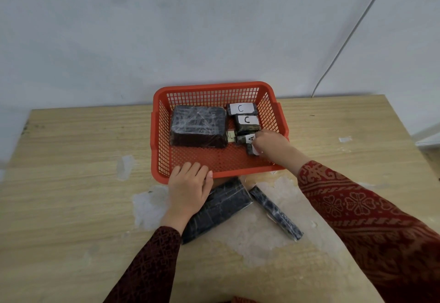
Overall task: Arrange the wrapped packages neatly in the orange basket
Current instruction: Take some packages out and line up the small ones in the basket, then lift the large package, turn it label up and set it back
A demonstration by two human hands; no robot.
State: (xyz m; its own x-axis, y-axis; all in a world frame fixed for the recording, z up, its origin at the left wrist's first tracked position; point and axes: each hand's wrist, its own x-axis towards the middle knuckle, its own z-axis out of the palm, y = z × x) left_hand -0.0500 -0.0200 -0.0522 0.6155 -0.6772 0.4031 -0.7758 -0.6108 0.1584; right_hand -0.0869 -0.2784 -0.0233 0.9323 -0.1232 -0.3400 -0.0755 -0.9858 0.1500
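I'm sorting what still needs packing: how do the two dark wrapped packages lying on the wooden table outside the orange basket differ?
The wide flat dark wrapped package is much broader than the narrow dark wrapped stick-shaped package. The wide one lies partly under the left hand; the narrow one lies untouched. They angle away from each other, forming a V. Both have dark patterned, glossy wrapping and sit just in front of the orange plastic basket.

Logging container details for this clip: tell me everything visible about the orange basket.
The orange basket is a rectangular, shallow tray of what looks like plastic, with lattice walls, a perforated floor and a solid rounded rim. It sits upright on the wooden table, its far side near the wall. Inside lie a large dark wrapped package at left and smaller labelled ones, two marked C, along the right. The left hand rests on its near rim; the right hand reaches inside over the near rim.
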